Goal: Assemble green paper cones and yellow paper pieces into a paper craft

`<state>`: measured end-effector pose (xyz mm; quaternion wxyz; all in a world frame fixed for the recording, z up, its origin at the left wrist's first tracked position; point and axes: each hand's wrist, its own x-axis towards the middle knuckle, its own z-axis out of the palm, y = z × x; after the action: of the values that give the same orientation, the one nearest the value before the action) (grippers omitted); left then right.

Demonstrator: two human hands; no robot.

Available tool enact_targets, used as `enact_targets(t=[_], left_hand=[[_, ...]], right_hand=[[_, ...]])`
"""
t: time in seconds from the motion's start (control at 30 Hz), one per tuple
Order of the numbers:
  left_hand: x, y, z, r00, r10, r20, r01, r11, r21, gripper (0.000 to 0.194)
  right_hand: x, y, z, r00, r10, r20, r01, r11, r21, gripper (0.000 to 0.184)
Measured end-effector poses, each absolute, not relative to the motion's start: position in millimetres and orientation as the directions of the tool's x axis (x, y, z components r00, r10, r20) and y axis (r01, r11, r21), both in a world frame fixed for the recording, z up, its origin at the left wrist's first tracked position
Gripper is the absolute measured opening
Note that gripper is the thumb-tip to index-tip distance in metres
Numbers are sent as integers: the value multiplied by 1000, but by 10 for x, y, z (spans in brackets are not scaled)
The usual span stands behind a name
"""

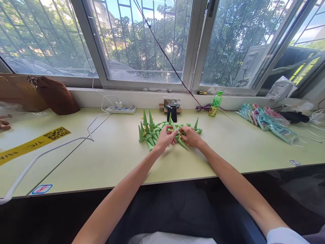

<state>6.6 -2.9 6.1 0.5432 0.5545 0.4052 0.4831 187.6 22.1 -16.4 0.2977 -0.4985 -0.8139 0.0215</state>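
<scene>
A cluster of green cone-shaped pieces (150, 130) lies on the pale table, some standing point up and others lying on their sides, with small gold-coloured bits among them. At the cluster's middle, my left hand (166, 137) is closed, thumb and fingers around a slim green cone (173, 125). Just to its right, my right hand (191, 136) has bent fingers pinched together by gold-coloured bits; what they hold is too small to make out. Below the fingers of both hands another green cone (183, 144) points toward the lower right.
Behind the pile stand a dark phone (172, 113) and a small open box (162, 107). A green bottle (215, 104), a power strip (121, 110) with a white cable, and bagged pastel items (269, 122) surround the work area. Another person's fingers (5, 122) show at the left edge.
</scene>
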Motion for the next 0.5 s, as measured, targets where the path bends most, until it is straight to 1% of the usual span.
enact_targets(t=[0.13, 0.3, 0.4, 0.5], left_hand=[[64, -26, 60, 209, 973, 101, -80, -86, 993, 39], [63, -28, 64, 211, 973, 95, -66, -83, 994, 33], [58, -20, 56, 215, 972, 101, -63, -89, 994, 34], [47, -11, 48, 219, 970, 104, -53, -94, 994, 36]], right_hand=[[1886, 195, -148, -290, 826, 483, 821, 474, -317, 20], [1912, 209, -141, -294, 880, 373, 886, 397, -240, 19], [1912, 228, -144, -289, 891, 351, 884, 389, -259, 25], [1903, 229, -138, -274, 901, 335, 884, 373, -281, 23]])
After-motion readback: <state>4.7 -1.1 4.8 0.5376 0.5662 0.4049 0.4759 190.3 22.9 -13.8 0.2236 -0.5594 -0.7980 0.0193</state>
